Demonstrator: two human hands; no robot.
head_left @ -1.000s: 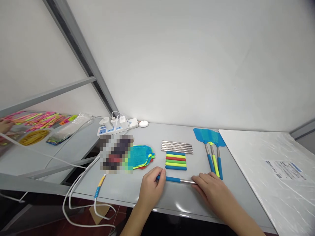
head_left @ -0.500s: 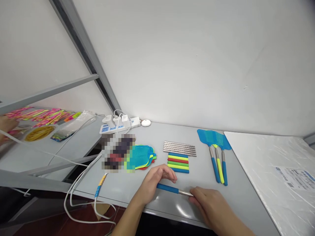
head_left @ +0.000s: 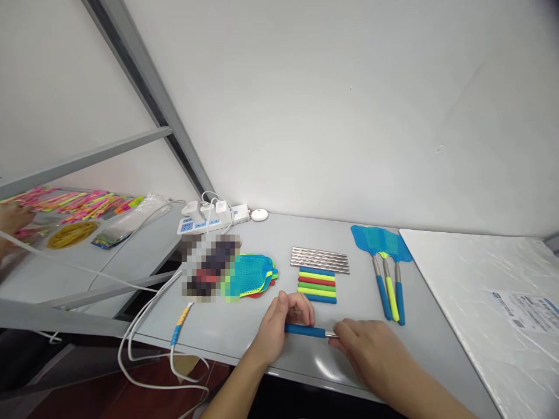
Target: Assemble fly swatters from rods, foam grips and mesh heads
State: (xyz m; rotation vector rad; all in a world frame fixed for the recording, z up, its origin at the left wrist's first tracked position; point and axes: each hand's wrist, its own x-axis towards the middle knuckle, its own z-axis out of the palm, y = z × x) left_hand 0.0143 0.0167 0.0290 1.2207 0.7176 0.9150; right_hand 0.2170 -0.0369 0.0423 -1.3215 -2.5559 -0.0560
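Observation:
A blue handle sleeve [head_left: 305,331] sits on the end of a metal rod [head_left: 331,334], held level just above the table's front part. My left hand [head_left: 274,330] has the sleeve's left end against its palm, its fingers curled over the far side. Gripping the rod close to the sleeve is my right hand [head_left: 364,349], which hides the rod's other end. Just beyond lie a row of coloured sleeves [head_left: 317,285] and a row of bare metal rods [head_left: 320,260]. Blue and yellow-green mesh swatter heads [head_left: 253,274] are stacked left of them.
Three fly swatters [head_left: 386,273] lie at the right, beside a white wrapped panel [head_left: 471,291]. At the left are a power strip [head_left: 238,216], white cables [head_left: 131,343] and a metal frame post [head_left: 174,128]. Another person's hand [head_left: 15,218] is over the neighbouring table.
My right hand has moved closer to the sleeve, and less bare rod shows between them. My left hand's fingers have curled in more around the sleeve's end. The view has shifted slightly.

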